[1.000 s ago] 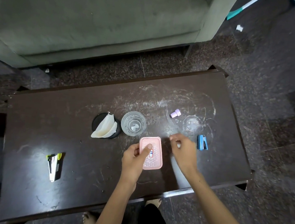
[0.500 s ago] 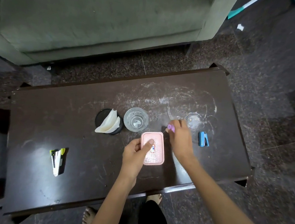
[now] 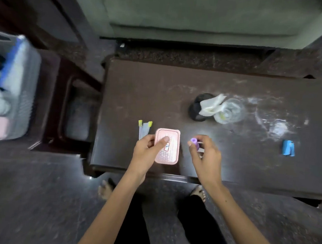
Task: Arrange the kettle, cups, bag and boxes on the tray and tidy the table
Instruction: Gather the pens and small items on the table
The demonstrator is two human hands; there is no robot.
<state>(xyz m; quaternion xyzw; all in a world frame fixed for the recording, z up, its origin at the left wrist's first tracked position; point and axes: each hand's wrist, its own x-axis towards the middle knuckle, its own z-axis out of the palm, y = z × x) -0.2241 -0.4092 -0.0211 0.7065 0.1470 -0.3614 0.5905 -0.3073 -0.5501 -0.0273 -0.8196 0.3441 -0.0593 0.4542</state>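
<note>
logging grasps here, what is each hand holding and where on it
Left hand holds the pink rectangular plastic box by its left edge, thumb across the lid. Right hand pinches the small purple cap-like piece at its end.

Both bare forearms reach forward from the bottom edge, over the near edge of the table [image 3: 236,85]. The left hand [image 3: 146,151] grips the pink box [image 3: 168,151] at the near edge, thumb lying across its lid, fingers curled round its left side. The right hand [image 3: 204,156] hovers just right of that box, fingers curled, pinching a small purple piece [image 3: 194,142] between thumb and fingertips. Two bare feet stand below the table's edge.
</note>
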